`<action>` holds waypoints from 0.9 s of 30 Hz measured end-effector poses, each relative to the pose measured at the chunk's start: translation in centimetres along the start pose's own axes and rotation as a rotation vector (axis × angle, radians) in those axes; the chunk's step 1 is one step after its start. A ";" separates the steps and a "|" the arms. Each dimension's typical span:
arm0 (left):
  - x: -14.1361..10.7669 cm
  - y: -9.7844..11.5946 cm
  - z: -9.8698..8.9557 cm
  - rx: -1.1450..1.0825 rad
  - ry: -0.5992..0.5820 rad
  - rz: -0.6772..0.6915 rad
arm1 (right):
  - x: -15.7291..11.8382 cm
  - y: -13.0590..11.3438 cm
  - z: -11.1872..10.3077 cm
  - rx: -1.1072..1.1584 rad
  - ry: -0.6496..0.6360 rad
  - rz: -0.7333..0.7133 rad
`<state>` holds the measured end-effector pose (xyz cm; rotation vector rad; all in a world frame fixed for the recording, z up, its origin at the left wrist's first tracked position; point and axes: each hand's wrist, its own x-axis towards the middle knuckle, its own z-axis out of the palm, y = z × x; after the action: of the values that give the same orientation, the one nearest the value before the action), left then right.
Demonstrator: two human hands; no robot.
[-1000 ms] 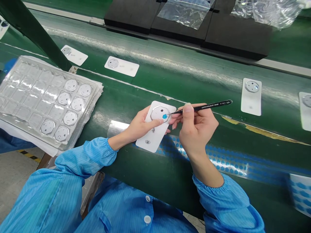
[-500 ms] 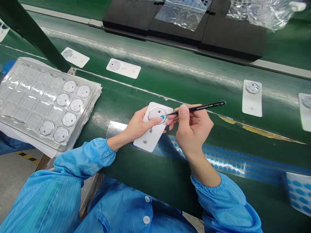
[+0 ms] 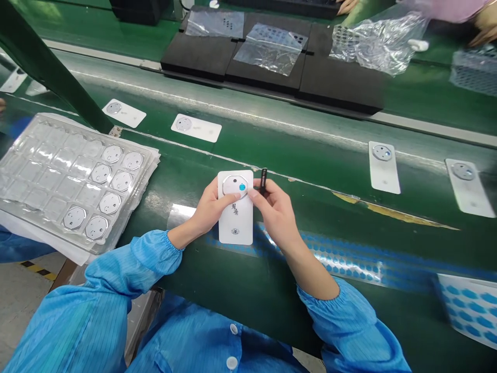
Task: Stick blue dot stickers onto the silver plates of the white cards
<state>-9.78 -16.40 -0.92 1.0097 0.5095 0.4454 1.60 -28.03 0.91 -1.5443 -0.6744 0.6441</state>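
Right hand [image 3: 277,212] has swung in since the earlier frame, thumb now on the white card [image 3: 241,221]. Clear tray [image 3: 50,178] left of the left hand [image 3: 207,207], likely for easy reach. Card between both hands, gripped by its edges, presumably for steadiness. Black tweezers [image 3: 263,180] tucked in right fingers, hold partly hidden, perhaps freeing the thumb. Blue dot [image 3: 242,187] beside right thumb.

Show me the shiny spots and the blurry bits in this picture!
Head view: white glare on the clear tray, a long pale shine along the green table, bright glints on the crumpled plastic bag; head view again: the dotted sheet at lower right looks soft and smeared, while the held white card looks fairly crisp.
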 end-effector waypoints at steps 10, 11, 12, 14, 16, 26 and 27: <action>-1.2 -0.4 0.4 0.168 -0.097 0.136 | -0.5 -0.2 1.1 0.138 0.104 0.024; -1.3 -0.4 0.5 0.168 -0.095 0.142 | -0.5 -0.2 1.1 0.146 0.109 0.030; -1.3 -0.4 0.5 0.164 -0.091 0.139 | -0.6 -0.2 1.1 0.154 0.106 0.041; -1.3 -0.3 0.5 0.138 -0.089 0.109 | -0.7 -0.1 1.0 0.164 0.091 0.057; -1.2 -0.1 0.5 0.098 -0.101 0.062 | -0.7 -0.1 0.8 0.152 0.068 0.023; -1.1 0.4 0.4 0.025 -0.111 0.026 | -0.8 0.3 0.1 0.104 0.001 -0.118; -1.1 0.4 0.4 0.022 -0.113 0.023 | -0.8 0.4 0.1 0.101 0.000 -0.118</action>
<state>-10.43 -17.09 -0.16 1.0564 0.4020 0.4013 1.00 -28.60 0.51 -1.4000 -0.7167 0.5804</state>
